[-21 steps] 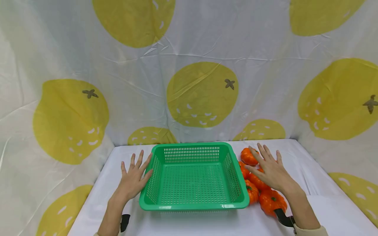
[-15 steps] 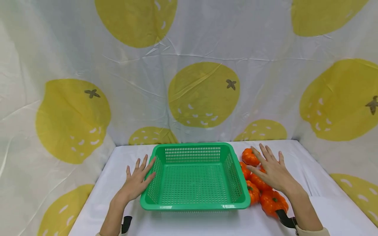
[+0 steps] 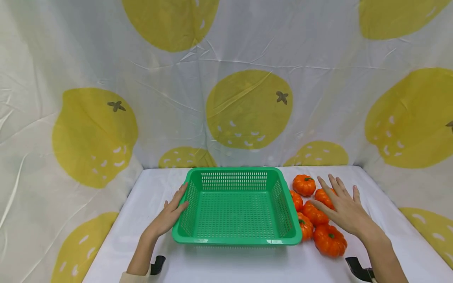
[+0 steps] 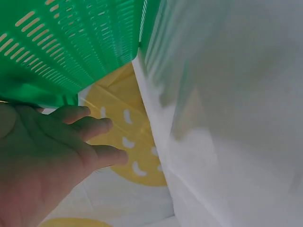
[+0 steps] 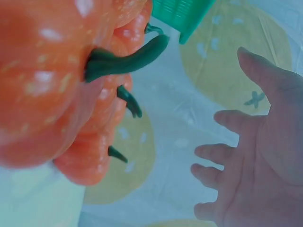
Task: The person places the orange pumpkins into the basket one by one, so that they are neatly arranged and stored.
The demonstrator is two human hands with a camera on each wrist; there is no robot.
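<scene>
A green slotted plastic basket (image 3: 237,241), with nothing in it, stands mid-table. At its left rim is my left hand (image 3: 166,218), fingers straight and thumb over the edge. In the left wrist view, that hand (image 4: 52,146) has its fingers extended beside the basket wall (image 4: 94,42); its thumb is hidden. Several small orange pumpkins (image 3: 330,240) with green stems cluster against the basket's right side. Over their right edge hovers my right hand (image 3: 345,210), fingers spread and holding nothing. The right wrist view shows its open palm (image 5: 265,156) apart from a near pumpkin (image 5: 38,94).
White cloth covers the table (image 3: 230,267). A lemon-print curtain (image 3: 170,118) rises behind it and along both sides. Black wrist straps (image 3: 359,269) show at the lower edge of the head view.
My left hand has shifted right and turned, its fingers closer together at the basket rim. The right hand has drawn to the right, uncovering more pumpkins. The head view has shifted slightly.
</scene>
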